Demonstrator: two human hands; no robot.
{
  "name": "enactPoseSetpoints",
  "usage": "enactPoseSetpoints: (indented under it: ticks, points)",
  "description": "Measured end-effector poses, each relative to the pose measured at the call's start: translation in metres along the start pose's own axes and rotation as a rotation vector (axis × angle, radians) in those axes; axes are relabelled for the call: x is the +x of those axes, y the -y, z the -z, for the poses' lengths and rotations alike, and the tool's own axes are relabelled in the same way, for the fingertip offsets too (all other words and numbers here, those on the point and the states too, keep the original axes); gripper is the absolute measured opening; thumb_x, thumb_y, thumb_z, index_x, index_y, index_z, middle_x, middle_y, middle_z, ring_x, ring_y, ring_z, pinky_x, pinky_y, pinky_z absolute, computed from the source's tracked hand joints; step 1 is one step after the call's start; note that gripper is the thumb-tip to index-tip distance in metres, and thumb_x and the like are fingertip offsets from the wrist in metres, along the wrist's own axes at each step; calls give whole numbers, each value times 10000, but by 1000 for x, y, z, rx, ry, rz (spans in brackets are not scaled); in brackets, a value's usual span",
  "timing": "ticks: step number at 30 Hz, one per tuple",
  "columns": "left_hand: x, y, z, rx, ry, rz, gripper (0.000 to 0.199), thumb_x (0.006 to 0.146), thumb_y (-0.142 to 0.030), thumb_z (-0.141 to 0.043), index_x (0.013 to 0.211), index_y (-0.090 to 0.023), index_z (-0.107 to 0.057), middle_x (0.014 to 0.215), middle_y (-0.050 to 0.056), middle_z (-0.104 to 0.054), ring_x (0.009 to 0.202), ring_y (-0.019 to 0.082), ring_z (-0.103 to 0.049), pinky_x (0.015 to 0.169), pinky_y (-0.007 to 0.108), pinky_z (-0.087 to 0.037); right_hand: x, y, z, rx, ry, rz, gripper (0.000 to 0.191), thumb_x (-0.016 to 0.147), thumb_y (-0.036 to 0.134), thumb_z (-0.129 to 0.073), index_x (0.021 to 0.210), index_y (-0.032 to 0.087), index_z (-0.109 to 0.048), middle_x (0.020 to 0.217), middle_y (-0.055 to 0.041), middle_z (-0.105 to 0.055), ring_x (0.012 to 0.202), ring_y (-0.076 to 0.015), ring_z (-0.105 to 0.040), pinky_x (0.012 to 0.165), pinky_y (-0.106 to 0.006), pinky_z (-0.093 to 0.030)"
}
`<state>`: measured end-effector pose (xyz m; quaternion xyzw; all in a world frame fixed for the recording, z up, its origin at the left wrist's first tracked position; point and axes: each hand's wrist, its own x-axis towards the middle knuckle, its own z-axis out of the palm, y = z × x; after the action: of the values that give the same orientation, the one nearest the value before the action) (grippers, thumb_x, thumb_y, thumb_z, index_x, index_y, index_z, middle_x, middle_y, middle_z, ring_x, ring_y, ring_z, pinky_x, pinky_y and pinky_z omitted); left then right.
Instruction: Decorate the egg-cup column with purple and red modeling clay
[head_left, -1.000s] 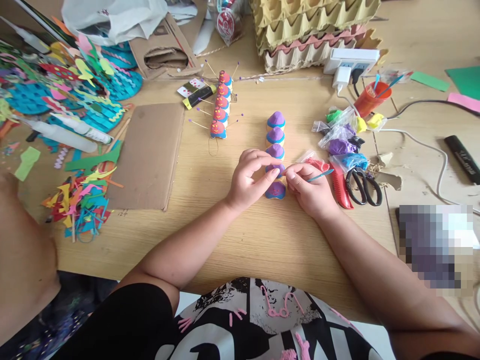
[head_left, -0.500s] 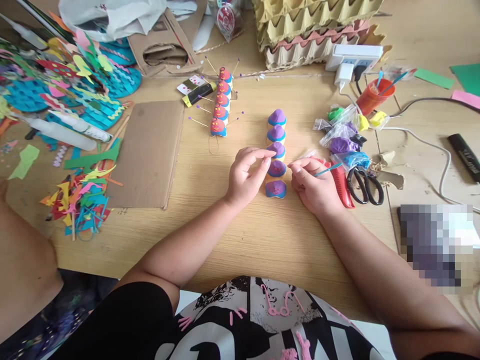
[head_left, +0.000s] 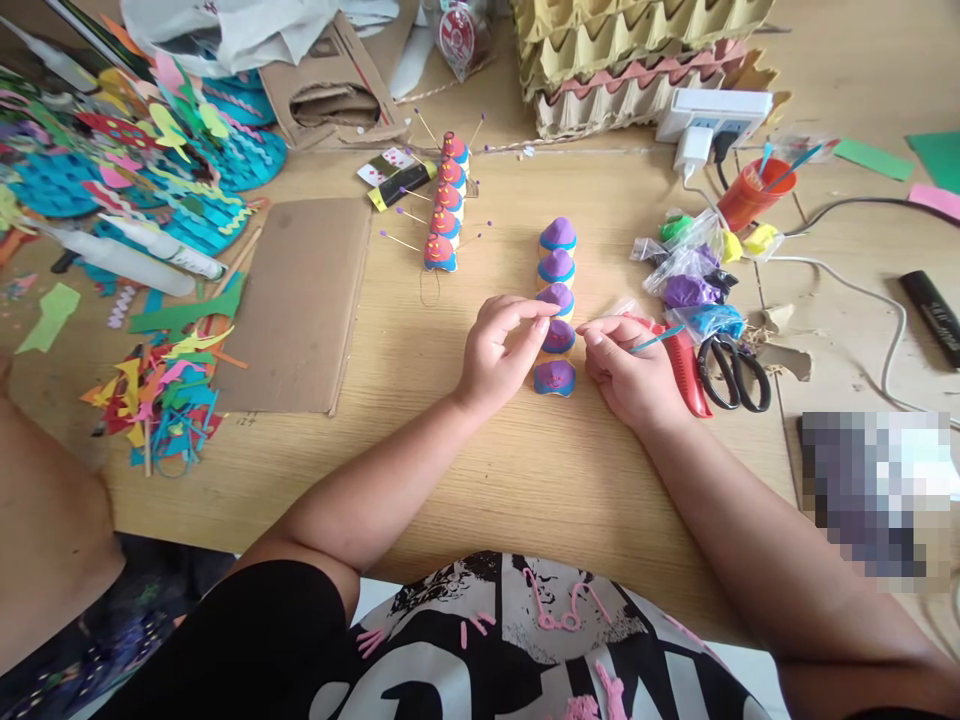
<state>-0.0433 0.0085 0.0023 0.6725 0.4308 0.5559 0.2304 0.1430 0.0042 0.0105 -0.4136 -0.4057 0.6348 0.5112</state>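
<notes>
A row of egg-carton cups topped with purple clay and rimmed in blue [head_left: 556, 267] runs away from me. The nearest cup [head_left: 555, 378] has small facial features pressed into its clay. Over the row's left side, my left hand [head_left: 499, 350] is closed in a pinch of thumb and forefinger; anything between the tips is too small to make out. To the right of the cups, my right hand [head_left: 630, 370] pinches a thin blue clay tool [head_left: 660, 338], its shaft sticking out to the right. The two hands' fingertips are apart.
A red-and-blue egg-carton caterpillar [head_left: 445, 205] with stick legs stands farther back. Scissors [head_left: 733, 372], a red cutter [head_left: 686, 372] and bagged clay [head_left: 690, 290] lie right. Cardboard [head_left: 296, 300] and paper scraps [head_left: 169, 400] are left. Egg trays [head_left: 637, 70] and a power strip [head_left: 720, 112] are behind.
The whole view has shifted very slightly to the right. Both hands keep nearly the same pose over the purple row.
</notes>
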Motion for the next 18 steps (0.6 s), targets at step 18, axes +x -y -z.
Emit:
enactPoseSetpoints:
  ticks: [18]
  points:
    - [2,-13,3,81,137,-137,214,1063,-405,-612,1060,-247,-755,1033,44,-799,1054,207,-695,1041,420,-533,-1,-6,7,-114,41,15,544,848,684,-793,621,205,-667,488,45,-396,471,-93,-340,494,-304,-213]
